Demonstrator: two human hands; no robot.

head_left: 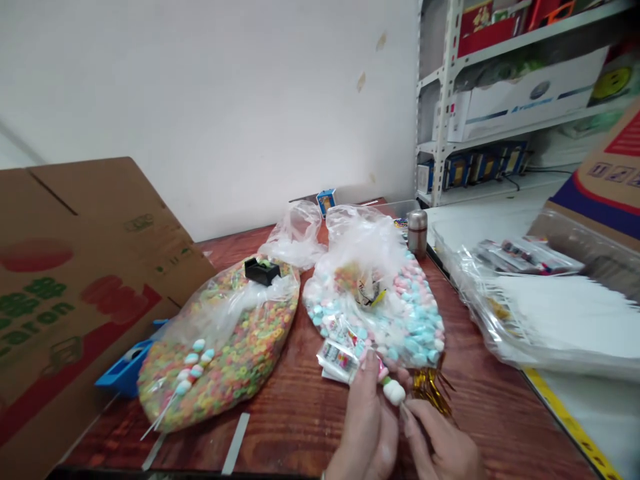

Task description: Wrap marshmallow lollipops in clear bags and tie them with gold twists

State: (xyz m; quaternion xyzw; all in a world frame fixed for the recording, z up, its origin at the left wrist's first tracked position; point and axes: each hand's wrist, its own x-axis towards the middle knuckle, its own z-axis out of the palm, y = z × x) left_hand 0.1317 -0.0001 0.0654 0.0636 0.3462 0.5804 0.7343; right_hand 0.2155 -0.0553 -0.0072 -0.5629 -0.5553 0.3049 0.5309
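My left hand [367,427] is closed around a candy skewer, its thumb on top. A white marshmallow [394,392] shows at the skewer's lower end, with green and pink pieces above it. My right hand [440,440] pinches the thin stick just below that marshmallow. Printed clear wrappers [340,359] lie at my left thumb; whether the thumb presses on them I cannot tell. Behind my hands sits a big clear bag of pink and blue marshmallows [417,313]. Gold tinsel [431,392] lies beside my right hand.
A bag of colourful ring candy [255,333] lies left, bearing finished skewers [193,367] and a black tape dispenser [263,271]. A blue dispenser [127,365] stands near an open carton [85,287]. Tape strips [236,443] stick to the table edge. A metal flask [417,233] stands behind.
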